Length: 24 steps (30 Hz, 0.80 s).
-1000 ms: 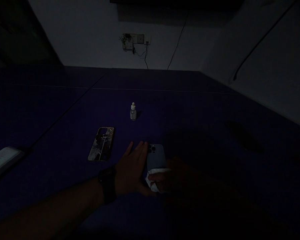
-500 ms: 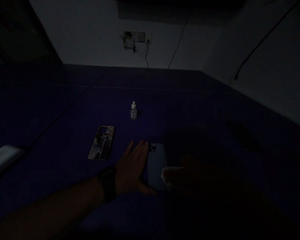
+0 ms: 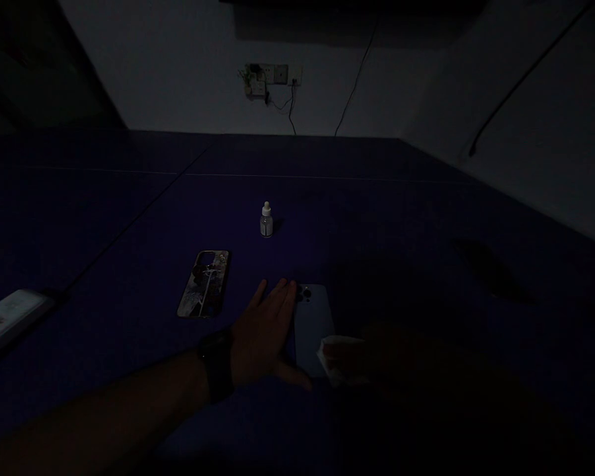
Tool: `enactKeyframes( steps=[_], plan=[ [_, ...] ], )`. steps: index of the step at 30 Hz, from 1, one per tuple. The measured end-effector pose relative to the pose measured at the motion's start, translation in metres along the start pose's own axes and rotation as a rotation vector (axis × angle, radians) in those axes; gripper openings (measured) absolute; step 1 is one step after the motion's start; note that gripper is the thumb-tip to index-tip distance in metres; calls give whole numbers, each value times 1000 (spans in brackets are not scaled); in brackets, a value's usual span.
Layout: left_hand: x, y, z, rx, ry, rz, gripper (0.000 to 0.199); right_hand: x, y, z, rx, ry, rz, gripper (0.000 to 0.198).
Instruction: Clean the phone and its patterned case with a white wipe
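A light blue smartphone [image 3: 311, 324] lies back up on the dark purple surface, its camera lenses at the far left corner. My left hand [image 3: 265, 334], with a dark watch on the wrist, rests flat along the phone's left edge, fingers stretched out and thumb at the near end. Over the phone's lower right part, my right hand [image 3: 350, 358] presses a white tissue [image 3: 330, 349] against the back. Deep shadow hides most of that hand and its arm. Left of my left hand lies a patterned phone case [image 3: 205, 284] with a camera cutout.
Beyond the phone stands a small dropper bottle [image 3: 266, 221]. At the left edge is a white box-like object [image 3: 14, 320]. A dark flat object [image 3: 488, 268] lies to the right. Sockets with cables [image 3: 272, 76] are on the far wall.
My right hand and the tissue have shifted slightly down, toward me, on the phone. My left hand stays against the phone's edge.
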State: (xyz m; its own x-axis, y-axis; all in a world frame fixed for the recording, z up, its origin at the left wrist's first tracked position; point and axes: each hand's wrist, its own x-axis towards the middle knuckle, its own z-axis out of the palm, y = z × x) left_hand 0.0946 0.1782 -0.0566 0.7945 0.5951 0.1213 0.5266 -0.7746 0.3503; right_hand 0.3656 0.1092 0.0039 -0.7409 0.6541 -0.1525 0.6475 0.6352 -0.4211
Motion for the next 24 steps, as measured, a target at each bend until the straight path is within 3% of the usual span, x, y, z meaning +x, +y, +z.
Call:
enactKeyframes(
  steps=[5, 12, 20, 24],
  plan=[
    [0, 0, 2, 33, -7, -16, 147, 20, -1, 12, 3, -34, -24, 35],
    [0, 0, -1, 15, -8, -2, 143, -5, -3, -5, -15, -23, 46, 31],
    [0, -1, 3, 21, 22, -8, 144, 18, -4, 11, 24, -72, 28, 36],
    [0, -1, 1, 1, 18, -2, 143, 2, -4, 0, 27, -70, 94, 32]
  ],
)
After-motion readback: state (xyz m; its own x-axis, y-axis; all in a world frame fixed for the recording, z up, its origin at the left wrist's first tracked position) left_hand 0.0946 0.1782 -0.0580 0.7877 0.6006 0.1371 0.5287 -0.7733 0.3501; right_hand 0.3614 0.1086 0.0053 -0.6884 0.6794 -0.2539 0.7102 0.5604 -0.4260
